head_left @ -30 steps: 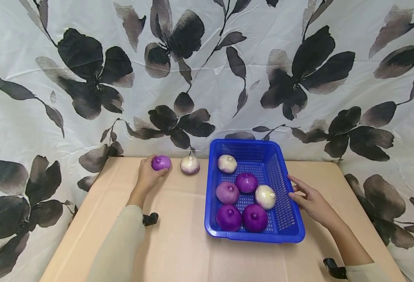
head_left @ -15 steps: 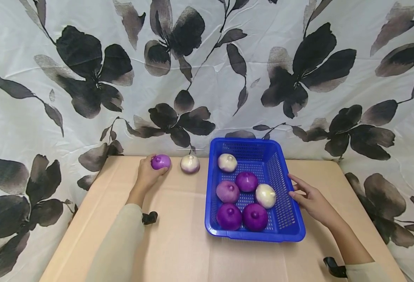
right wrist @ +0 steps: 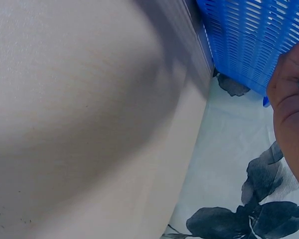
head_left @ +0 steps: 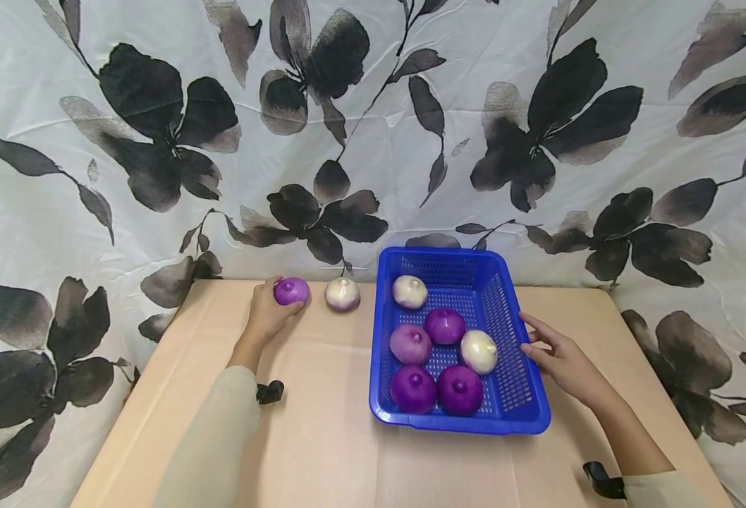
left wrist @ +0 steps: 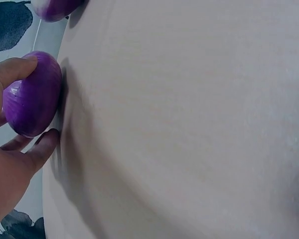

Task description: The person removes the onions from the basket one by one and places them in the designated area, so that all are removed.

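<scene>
1. Your left grip (head_left: 267,312) is closed about the purple onion (head_left: 293,291) at the far left of the desk (head_left: 322,437); the left wrist view shows the thumb on one side of it and fingers on the other. You cannot tell from here whether the onion touches the desk.
2. Your right grip (head_left: 562,360) has bent fingers on the right rim of the blue basket (head_left: 376,353), holding it with only a narrow gap between finger and thumb.
3. Between your left grip and the basket stands a pale onion (head_left: 343,295), apart from both.
4. Inside the basket you have a white-and-purple onion (head_left: 410,292) in the far left corner, a violet onion (head_left: 445,326) and a mauve onion (head_left: 410,344) near the middle, a white onion (head_left: 478,352) towards the right wall, and two dark purple onions (head_left: 413,389) side by side at your end.
5. The basket's perforated walls rise around these six.
6. Your desk is smooth and peach-coloured, with faint crease lines.
7. Behind it hangs a pale cloth (head_left: 411,155) printed with dark flowers, lightly wrinkled, reaching past both sides of the desk.
8. You wear light sleeves (head_left: 211,437), with a black device (head_left: 270,392) at each wrist.
</scene>
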The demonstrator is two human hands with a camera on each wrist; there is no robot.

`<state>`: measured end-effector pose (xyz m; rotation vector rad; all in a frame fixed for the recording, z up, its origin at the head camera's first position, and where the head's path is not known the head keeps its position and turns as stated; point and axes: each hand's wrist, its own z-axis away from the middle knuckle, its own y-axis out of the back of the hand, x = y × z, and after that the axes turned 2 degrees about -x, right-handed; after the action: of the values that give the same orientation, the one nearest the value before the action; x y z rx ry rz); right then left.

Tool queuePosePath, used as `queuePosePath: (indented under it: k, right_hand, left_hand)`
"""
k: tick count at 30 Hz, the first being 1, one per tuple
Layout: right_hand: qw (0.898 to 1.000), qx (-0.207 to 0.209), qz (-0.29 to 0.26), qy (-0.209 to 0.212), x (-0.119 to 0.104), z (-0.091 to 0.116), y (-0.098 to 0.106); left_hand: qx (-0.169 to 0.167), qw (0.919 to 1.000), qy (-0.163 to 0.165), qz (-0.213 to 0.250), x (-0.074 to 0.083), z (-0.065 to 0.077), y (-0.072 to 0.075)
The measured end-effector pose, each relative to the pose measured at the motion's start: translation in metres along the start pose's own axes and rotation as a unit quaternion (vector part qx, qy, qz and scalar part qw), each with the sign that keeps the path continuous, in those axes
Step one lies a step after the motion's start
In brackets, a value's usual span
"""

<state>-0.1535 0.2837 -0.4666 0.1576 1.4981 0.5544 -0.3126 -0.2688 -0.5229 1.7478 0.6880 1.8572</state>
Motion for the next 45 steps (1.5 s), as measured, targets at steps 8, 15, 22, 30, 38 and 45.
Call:
queuePosePath:
  k: [8,15,22,30,38,45]
  right_hand:
    - [1.0,0.004,0.009,-0.003,-0.001,0.0,0.0]
    - [1.0,0.004,0.007,-0.001,0.0,0.0,-0.001]
    - [1.0,0.001,0.002,-0.006,0.0,0.0,-0.001]
    - [1.0,0.002,0.001,-0.008,-0.002,0.0,-0.001]
    - [1.0,-0.002,-0.001,-0.005,-0.002,0.0,0.0]
    - [1.0,-0.002,-0.001,-0.003,-0.002,-0.001,0.001]
  left_hand:
    - [-0.004,1.0,0.0,-0.001,0.002,0.0,0.0]
    - [-0.001,1.0,-0.004,0.003,0.003,0.001,0.0]
    - [0.005,0.9999,-0.008,0.013,0.002,0.003,0.002]
    - [0.035,0.9982,-0.044,0.022,0.016,0.004,0.012]
    - [0.084,0.9924,-0.091,0.004,0.041,0.007,0.024]
    - [0.092,0.9814,-0.165,0.034,0.061,0.007,0.027]
